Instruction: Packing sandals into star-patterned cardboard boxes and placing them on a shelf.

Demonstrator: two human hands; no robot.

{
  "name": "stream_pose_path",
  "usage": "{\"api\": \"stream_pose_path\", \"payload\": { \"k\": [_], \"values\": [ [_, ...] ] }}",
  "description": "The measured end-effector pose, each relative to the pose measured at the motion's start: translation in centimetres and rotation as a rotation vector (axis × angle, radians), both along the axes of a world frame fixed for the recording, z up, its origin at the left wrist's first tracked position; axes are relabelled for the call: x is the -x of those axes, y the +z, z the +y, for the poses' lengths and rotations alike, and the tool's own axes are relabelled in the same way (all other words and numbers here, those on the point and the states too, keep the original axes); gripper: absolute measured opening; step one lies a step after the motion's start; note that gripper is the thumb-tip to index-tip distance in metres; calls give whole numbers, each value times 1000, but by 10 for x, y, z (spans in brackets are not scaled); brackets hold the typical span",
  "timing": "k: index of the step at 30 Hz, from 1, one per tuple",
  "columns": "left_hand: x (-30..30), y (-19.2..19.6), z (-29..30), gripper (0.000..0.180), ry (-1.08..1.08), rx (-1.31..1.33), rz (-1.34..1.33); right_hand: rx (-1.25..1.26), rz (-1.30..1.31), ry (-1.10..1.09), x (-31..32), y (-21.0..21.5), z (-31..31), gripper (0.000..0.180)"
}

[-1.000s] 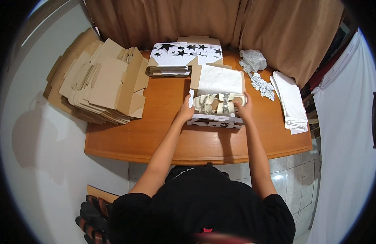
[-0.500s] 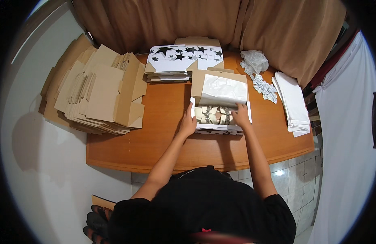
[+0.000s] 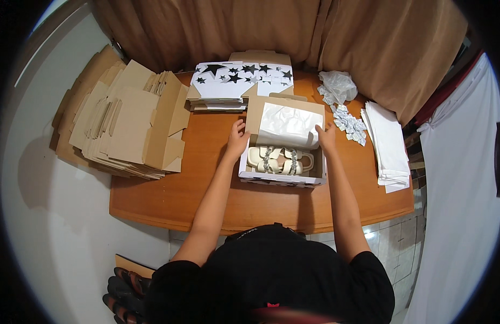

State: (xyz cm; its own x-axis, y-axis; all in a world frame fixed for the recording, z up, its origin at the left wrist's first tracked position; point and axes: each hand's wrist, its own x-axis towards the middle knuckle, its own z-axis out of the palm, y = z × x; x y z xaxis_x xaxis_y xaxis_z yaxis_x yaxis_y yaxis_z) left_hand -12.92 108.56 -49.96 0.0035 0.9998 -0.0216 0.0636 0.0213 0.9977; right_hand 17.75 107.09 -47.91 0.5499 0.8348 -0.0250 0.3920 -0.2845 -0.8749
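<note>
A pair of cream sandals (image 3: 281, 161) with silvery decorated straps lies in an open shoebox (image 3: 285, 180), white with black stars outside. Its raised lid (image 3: 255, 114) is plain brown inside and leans back at the far side. A white plastic-like sheet (image 3: 290, 125) lies against that lid. My left hand (image 3: 238, 139) is at the box's far left corner beside the lid, its fingers apart. On the other side my right hand (image 3: 327, 139) is at the lid's right edge, with fingers apart and one fingertip by the sheet. Neither hand is on the sandals.
Flattened brown cartons (image 3: 120, 127) are piled at the left against the wall. Star-printed flat boxes (image 3: 228, 89) are stacked behind the shoebox. To the right lie a clear plastic bag (image 3: 338, 86), small white packets (image 3: 348, 125) and folded white sheets (image 3: 385, 146). The wooden table (image 3: 207, 208) has a curved front edge.
Both hands have moved away from the box's inside and front to the sides of the lid. The sandals now show fully. The box appears slightly left and lower in the picture.
</note>
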Motion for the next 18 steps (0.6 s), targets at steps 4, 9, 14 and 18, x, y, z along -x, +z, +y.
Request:
{"api": "stream_pose_path", "payload": {
  "k": [4,9,14,18],
  "values": [
    [-2,15,2,51,12,2,-128,-268,326,-49,6,8,-11,56],
    [-5,54,-27,49,14,19,-227,-567,436,84,2,10,-41,43],
    [13,54,-55,50,-45,-240,-118,-601,436,292,2,11,-80,31],
    [-3,54,-87,49,123,-217,35,-583,410,230,-4,3,-91,31]
  ]
}}
